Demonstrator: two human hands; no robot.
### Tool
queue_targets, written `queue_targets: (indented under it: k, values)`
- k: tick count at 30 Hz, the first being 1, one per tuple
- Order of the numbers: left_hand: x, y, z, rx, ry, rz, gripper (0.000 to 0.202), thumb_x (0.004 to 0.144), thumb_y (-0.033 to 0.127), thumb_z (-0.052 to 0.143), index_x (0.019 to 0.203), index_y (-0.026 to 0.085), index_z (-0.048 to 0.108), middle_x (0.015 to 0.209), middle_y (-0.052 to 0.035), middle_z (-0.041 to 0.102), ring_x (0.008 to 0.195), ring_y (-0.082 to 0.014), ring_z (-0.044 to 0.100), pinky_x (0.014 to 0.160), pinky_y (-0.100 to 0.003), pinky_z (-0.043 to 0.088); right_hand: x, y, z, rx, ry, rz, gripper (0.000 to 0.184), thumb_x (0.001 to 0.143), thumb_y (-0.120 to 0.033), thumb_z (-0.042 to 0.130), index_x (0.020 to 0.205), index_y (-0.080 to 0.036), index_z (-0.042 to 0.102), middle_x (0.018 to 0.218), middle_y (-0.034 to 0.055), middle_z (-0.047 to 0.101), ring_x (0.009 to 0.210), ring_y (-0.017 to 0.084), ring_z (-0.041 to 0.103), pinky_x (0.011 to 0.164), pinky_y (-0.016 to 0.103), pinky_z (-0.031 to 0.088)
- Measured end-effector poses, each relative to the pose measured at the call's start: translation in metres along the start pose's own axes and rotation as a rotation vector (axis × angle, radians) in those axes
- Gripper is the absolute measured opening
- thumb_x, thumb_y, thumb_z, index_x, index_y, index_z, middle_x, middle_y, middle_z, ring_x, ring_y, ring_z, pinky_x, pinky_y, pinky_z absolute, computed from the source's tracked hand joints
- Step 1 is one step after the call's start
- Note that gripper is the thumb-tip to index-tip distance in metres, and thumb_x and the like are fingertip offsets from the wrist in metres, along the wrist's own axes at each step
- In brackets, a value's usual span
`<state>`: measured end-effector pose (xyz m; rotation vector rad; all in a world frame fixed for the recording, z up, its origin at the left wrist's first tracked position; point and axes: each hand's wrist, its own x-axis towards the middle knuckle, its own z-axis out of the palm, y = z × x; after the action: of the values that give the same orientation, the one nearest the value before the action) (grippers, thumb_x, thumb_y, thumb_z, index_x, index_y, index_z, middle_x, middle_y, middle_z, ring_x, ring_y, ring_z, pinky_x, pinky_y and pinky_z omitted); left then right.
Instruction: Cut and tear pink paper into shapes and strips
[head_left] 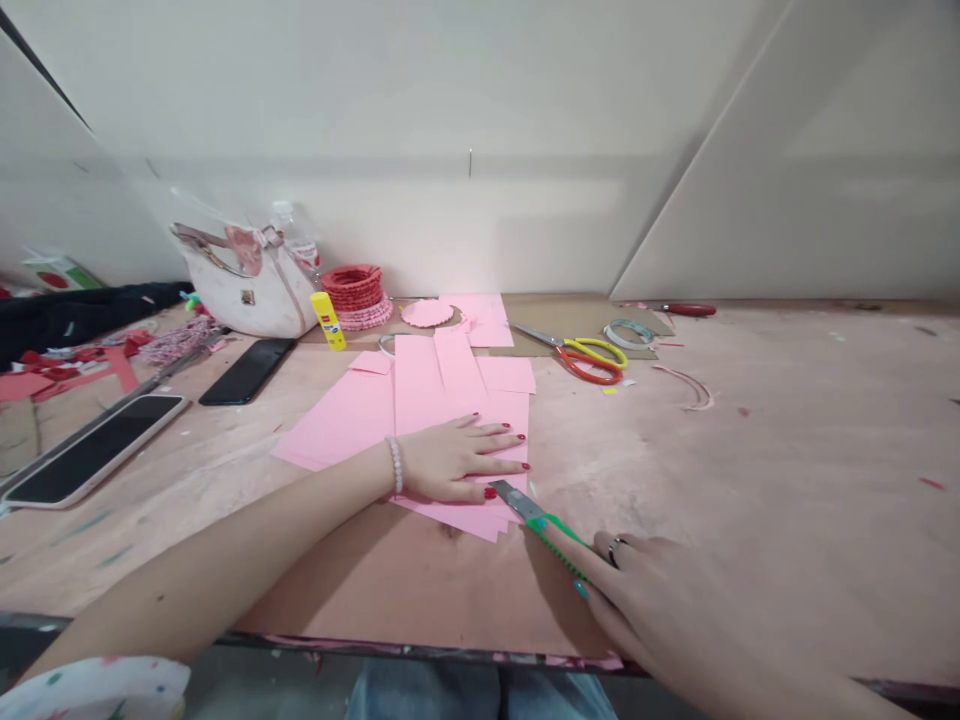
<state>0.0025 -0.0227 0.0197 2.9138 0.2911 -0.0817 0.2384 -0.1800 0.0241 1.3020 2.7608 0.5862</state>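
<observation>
Far L: white handbag (pixel 244 290), 2 black-screen phones (pixel 94 450) on surface (pixel 787 450)
Back ctr-L: yellow glue stick (pixel 328 320) just beside red paper coil (pixel 354 290)
L hand (pixel 457 460): open, palm flat on paper, pearl-type bracelet (pixel 395 465) on wrist
Paper: pink paper sheets (pixel 450 380) overlapping, under L hand, mid-surface
Knife: green utility knife (pixel 547 535), blade tip at sheets' near edge, just beside L thumb
R hand (pixel 645 600): closed on knife handle, fingers fwd, ring (pixel 615 550) on finger
Back R: orange-yellow scissors (pixel 592 360), apart from sheets
</observation>
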Motion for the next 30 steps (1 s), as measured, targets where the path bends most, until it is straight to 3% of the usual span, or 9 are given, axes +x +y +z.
queue_targets:
  k: [16, 24, 30]
  values:
    - [0.0, 0.0002, 0.0004, 0.028, -0.034, -0.014, 0.059, 0.092, 0.05, 0.029, 0.144, 0.024, 0.02, 0.151, -0.0057, 0.011, 0.139, -0.0257, 0.008, 0.111, -0.048, 0.008, -0.0028, -0.0006, 0.006, 0.068, 0.031, -0.027, 0.068, 0.075, -0.017, 0.044, 0.141, -0.013, 0.026, 0.055, -0.0007, 0.058, 0.041, 0.014, 0.044, 0.042, 0.028, 0.02]
    - [-0.0003, -0.0004, 0.0023, 0.027, -0.011, -0.004, 0.063, 0.091, 0.05, 0.032, 0.145, 0.02, 0.019, 0.15, -0.0088, 0.015, 0.139, -0.0268, 0.012, 0.111, -0.048, 0.008, -0.007, 0.002, 0.0028, 0.025, 0.044, -0.015, 0.071, 0.076, -0.009, 0.037, 0.144, -0.009, 0.014, 0.054, -0.001, 0.057, 0.04, 0.016, 0.042, 0.041, 0.029, 0.017]
    - [-0.0001, -0.0004, 0.0021, 0.029, -0.025, -0.013, 0.064, 0.091, 0.052, 0.031, 0.145, 0.02, 0.019, 0.151, -0.0081, 0.014, 0.139, -0.0255, 0.01, 0.11, -0.048, 0.007, -0.0046, 0.0001, 0.0038, 0.035, 0.024, 0.02, 0.063, 0.078, -0.015, 0.037, 0.14, -0.012, 0.023, 0.052, -0.0026, 0.054, 0.04, 0.015, 0.045, 0.042, 0.029, 0.016]
